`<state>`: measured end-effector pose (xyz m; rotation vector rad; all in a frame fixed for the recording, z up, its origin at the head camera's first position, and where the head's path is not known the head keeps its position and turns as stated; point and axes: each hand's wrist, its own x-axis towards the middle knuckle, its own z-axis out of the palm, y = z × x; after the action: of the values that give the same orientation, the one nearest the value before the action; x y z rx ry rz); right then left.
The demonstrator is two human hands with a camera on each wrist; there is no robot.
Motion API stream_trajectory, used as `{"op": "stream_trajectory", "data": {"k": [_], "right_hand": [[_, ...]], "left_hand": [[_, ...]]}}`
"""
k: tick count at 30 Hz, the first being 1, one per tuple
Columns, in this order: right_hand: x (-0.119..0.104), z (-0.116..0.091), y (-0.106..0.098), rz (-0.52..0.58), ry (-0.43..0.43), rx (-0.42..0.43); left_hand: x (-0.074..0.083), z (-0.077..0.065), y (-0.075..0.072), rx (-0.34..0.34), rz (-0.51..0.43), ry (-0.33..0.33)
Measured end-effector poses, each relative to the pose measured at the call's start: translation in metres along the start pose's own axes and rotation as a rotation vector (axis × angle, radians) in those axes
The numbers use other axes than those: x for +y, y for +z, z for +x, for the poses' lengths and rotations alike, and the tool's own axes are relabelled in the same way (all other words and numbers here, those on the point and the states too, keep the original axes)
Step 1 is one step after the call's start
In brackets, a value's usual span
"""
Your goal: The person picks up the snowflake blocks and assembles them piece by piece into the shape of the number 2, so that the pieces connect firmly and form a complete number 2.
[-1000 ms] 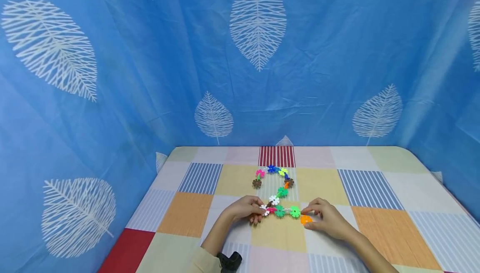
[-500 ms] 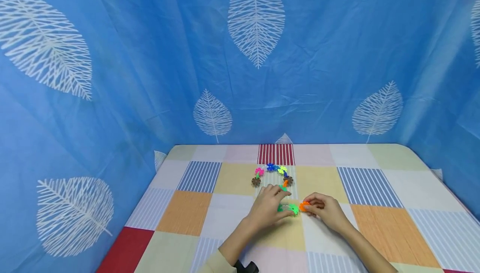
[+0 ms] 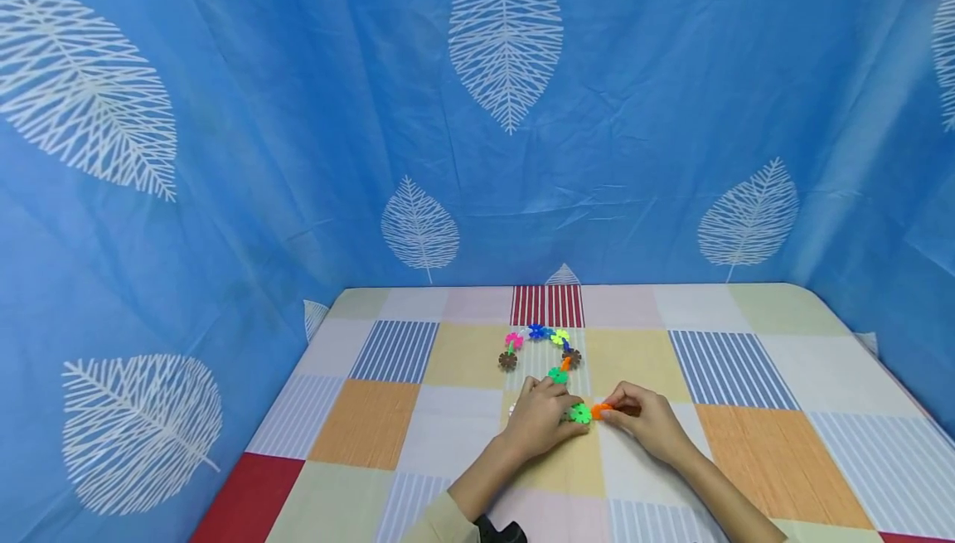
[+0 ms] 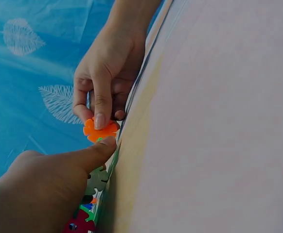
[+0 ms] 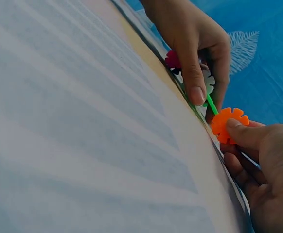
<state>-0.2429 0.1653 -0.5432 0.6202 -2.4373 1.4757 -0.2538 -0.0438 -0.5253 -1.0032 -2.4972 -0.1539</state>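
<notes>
In the head view, a chain of notched plastic snowflake discs bends across the cloth in a shape like a 2. My left hand point(image 3: 539, 420) lies over its lower row and holds the bright green snowflake disc point(image 3: 580, 414) at the right end between thumb and fingers. Part of the row is hidden under that hand. My right hand point(image 3: 651, 420) pinches an orange snowflake disc point(image 5: 224, 121) between thumb and fingers. In the right wrist view the orange disc meets the edge of the green one. A grey-green disc point(image 4: 97, 179) shows below my left thumb in the left wrist view.
A patchwork cloth point(image 3: 373, 435) covers the table. Farther back, the chain's upper curve includes a brown disc point(image 3: 508, 361), a pink disc point(image 3: 514, 341) and a blue disc point(image 3: 537, 332). A blue curtain point(image 3: 634, 112) with white leaves hangs behind and at the sides.
My left hand has moved right along the lower row, from the white disc to the bright green end disc. My right hand has brought the orange disc up and left against it.
</notes>
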Motion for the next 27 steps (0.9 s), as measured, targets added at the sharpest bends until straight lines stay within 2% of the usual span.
{"op": "stream_trajectory", "data": {"k": [6, 13, 19, 24, 27], "right_hand": [[-0.001, -0.001, 0.0, 0.058, -0.004, -0.017], [-0.018, 0.001, -0.003, 0.113, -0.1, -0.017], [-0.008, 0.001, -0.001, 0.128, -0.128, -0.022], [-0.023, -0.002, 0.0, 0.161, -0.139, -0.021], [-0.031, -0.004, 0.001, 0.135, -0.152, -0.006]], "left_hand": [[0.0, 0.001, 0.0, -0.014, -0.011, -0.007], [-0.003, 0.0, -0.001, 0.017, -0.064, -0.009], [-0.003, 0.001, 0.0, 0.026, -0.096, 0.023], [-0.003, 0.0, 0.0, 0.042, -0.107, 0.041], [-0.002, 0.0, 0.0, 0.052, -0.104, 0.047]]}}
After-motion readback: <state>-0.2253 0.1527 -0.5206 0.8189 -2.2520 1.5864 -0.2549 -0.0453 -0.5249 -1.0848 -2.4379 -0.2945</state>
